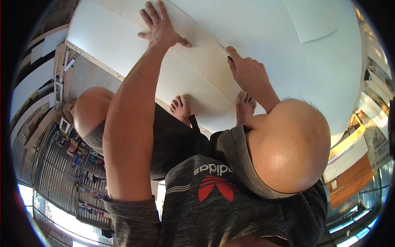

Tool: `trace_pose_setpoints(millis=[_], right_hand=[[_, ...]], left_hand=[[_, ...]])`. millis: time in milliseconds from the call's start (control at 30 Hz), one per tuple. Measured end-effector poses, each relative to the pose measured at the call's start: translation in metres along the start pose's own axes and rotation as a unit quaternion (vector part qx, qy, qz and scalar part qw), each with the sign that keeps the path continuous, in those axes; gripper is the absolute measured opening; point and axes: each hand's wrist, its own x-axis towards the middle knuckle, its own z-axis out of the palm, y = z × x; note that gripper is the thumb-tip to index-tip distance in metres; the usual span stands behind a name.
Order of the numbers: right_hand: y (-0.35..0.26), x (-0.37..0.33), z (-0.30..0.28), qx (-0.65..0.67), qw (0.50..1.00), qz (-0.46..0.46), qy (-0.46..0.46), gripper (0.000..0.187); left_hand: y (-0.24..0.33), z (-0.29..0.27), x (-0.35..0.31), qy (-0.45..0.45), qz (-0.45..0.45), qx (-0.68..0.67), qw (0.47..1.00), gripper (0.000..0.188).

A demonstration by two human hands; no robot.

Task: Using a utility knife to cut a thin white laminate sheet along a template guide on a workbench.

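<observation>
My left hand (161, 31) lies flat with its fingers spread, pressing on a pale brown strip (201, 55) of a large board surface. To its right my right hand (249, 72) is closed, the index finger pointing forward along the edge of a big white sheet (296, 74). A small dark thing (230, 58) shows between its thumb and fingers; most of it is hidden in the grip. The sheet's edge runs diagonally between my two hands. Both my bare feet rest on the board surface, near my hands.
A white panel (101, 31) lies at the left, with a grey floor patch (88, 74) beyond its near edge. A loose white piece (310, 20) lies on the sheet at far right. Stacked boards (37, 78) stand at left; shelves with small goods (92, 181) are behind me.
</observation>
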Motion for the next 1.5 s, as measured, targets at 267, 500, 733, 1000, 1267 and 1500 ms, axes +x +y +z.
trace_pose_setpoints(millis=[267, 500, 733, 1000, 1267, 1500], right_hand=[[-0.042, 0.078, -0.027, 0.031, 0.970, -0.150, 0.188, 0.038], [-0.070, 0.121, -0.019, 0.033, 0.964, -0.169, 0.205, 0.036], [-0.079, 0.121, -0.019, 0.009, 0.967, -0.171, 0.186, 0.040], [-0.079, 0.113, -0.020, -0.018, 0.973, -0.167, 0.157, 0.051], [-0.040, 0.051, -0.001, -0.033, 0.998, -0.056, 0.027, 0.034], [-0.010, 0.018, 0.016, 0.031, 0.999, -0.006, 0.018, 0.034]], left_hand=[[0.000, 0.002, -0.004, 0.042, 0.039, -0.020, 0.998, 0.175], [0.003, 0.000, -0.006, 0.036, 0.015, -0.034, 0.999, 0.175], [0.001, -0.003, -0.010, 0.030, 0.014, -0.023, 0.999, 0.175], [0.008, -0.012, -0.004, -0.031, -0.033, -0.003, 0.999, 0.179], [-0.003, -0.009, -0.007, -0.013, -0.019, -0.010, 1.000, 0.182], [0.000, 0.000, 0.000, 0.008, 0.013, -0.004, 1.000, 0.184]])
